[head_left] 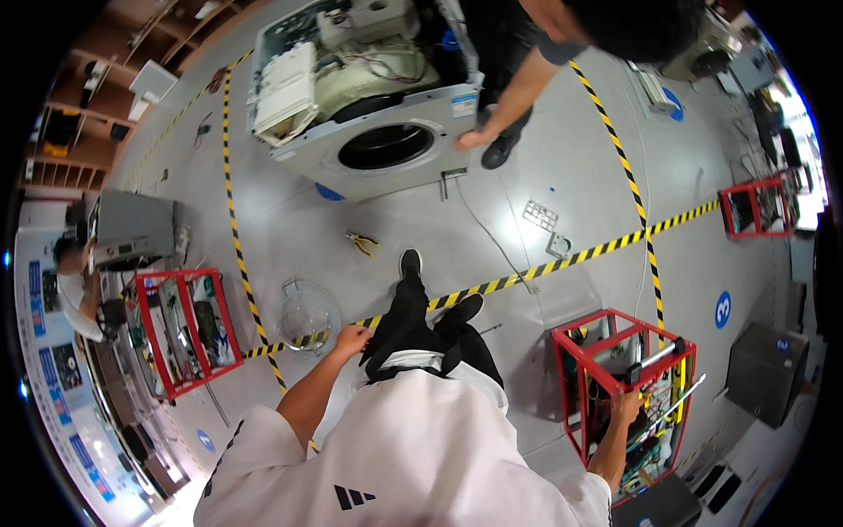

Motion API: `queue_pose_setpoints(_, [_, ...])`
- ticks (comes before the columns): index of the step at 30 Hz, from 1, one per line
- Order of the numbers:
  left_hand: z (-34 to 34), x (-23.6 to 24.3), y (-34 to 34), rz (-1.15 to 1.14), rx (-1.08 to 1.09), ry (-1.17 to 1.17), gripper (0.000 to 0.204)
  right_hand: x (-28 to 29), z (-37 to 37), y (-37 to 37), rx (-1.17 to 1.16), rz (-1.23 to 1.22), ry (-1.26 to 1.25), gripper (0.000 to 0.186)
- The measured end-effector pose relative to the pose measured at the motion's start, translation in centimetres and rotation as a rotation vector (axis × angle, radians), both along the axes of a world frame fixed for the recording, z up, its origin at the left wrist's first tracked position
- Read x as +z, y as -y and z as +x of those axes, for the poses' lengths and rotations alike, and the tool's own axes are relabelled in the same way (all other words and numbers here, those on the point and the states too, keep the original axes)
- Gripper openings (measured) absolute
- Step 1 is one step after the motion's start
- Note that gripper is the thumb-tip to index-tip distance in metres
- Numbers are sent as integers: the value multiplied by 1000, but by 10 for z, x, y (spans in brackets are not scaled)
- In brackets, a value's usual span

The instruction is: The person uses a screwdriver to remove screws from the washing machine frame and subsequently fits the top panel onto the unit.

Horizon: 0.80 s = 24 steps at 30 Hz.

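- In the head view, the right hand (626,406) is at the red tool cart (589,360) in the lower right of the frame, among its top bars and tools. Its fingers look bent, but I cannot tell whether they grip a tool, hold the frame or only rest there.
- The left hand (353,339) is near the centre, beside the dark trouser leg (404,316). Nothing shows in it; its fingers seem loosely curled, though how far they close cannot be told.
- A pale rod (689,393) slants out of the cart just right of the right hand, and a silver bar (657,357) lies across the top. A straight lift, clear of both, would probably snag least.
- The cart is crowded, so it seems best to take one piece by its handle and let the neighbours lie; the left hand could steady the frame.
- Turning the body toward the cart would spare the right shoulder, as that arm reaches out to the side.
- Footing deserves care: a clear round bowl (309,316) stands left of the legs, pliers (358,240) lie above it, and a thin cable (492,233) runs down the middle floor.
- At the top, a co-worker's hand (474,139) is at the right edge of the opened washing machine (307,162); any long tool should be kept well away from it.
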<state>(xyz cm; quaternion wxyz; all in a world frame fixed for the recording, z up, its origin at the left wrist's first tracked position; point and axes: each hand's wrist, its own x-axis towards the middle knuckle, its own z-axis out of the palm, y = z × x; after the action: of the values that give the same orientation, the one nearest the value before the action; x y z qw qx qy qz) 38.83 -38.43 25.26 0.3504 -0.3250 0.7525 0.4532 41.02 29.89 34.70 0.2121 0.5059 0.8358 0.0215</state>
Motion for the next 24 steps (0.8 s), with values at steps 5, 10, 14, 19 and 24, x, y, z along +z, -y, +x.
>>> queue_pose_setpoints(5, [2, -5, 5, -56, 15, -51, 28, 15, -3, 31, 123, 82, -20, 61])
queue_pose_setpoints(10, [-3, -26, 18, -3, 93, -65, 27, -16, 6, 5, 207, 62, -33, 52])
queue_pose_setpoints(14, [0, -34, 37, -9, 178, -7, 25, -13, -32, 53, -55, -228, -209, 50])
queue_pose_setpoints(19, [-18, -37, 58, 92, 286, 51, 25, 0, -65, 111, -4, -382, -278, 54])
queue_pose_setpoints(24, [-23, -50, 91, 174, 372, 111, 28, -2, -96, 184, 142, -489, -304, 37])
